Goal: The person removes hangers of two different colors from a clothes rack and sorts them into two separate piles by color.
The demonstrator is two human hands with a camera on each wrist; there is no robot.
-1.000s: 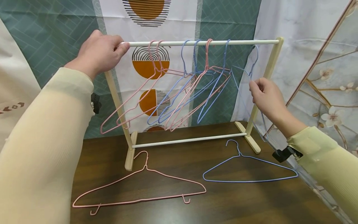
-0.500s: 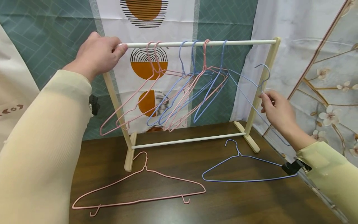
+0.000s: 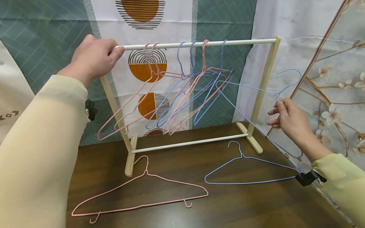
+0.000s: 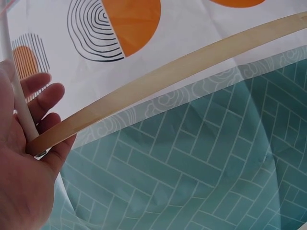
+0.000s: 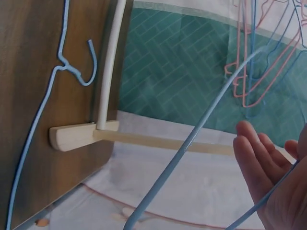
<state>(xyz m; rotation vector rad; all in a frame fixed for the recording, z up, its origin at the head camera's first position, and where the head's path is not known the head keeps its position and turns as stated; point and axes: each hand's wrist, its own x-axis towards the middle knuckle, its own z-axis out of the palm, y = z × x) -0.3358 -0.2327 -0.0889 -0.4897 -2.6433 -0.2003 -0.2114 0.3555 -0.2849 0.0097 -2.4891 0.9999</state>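
Observation:
My left hand (image 3: 94, 58) holds the left end of the clothes rack's white top rod (image 3: 251, 42); the left wrist view shows its fingers around the corner where the rod meets the wooden post (image 4: 158, 76). To the right of the rack, my right hand (image 3: 295, 122) pinches a blue wire hanger (image 3: 278, 94) just below its hook, between thumb and forefinger, the other fingers loosely extended. That hanger is off the rod, its hook free in the air, and one shoulder end overlaps the hung hangers in the head view. Several pink hangers (image 3: 204, 60) and blue hangers (image 3: 222, 57) hang from the rod.
On the brown table (image 3: 171, 218) lie a pink hanger (image 3: 141, 206) at front left and a blue hanger (image 3: 242, 183) at front right. The rack's lower rod (image 3: 188, 144) runs between its two wooden feet. Patterned cloth (image 3: 222, 19) hangs behind.
The blue hanger in my right hand has moved away from the top rod, to the right and down. My left hand has stayed on the rod's end. The head view has shifted slightly.

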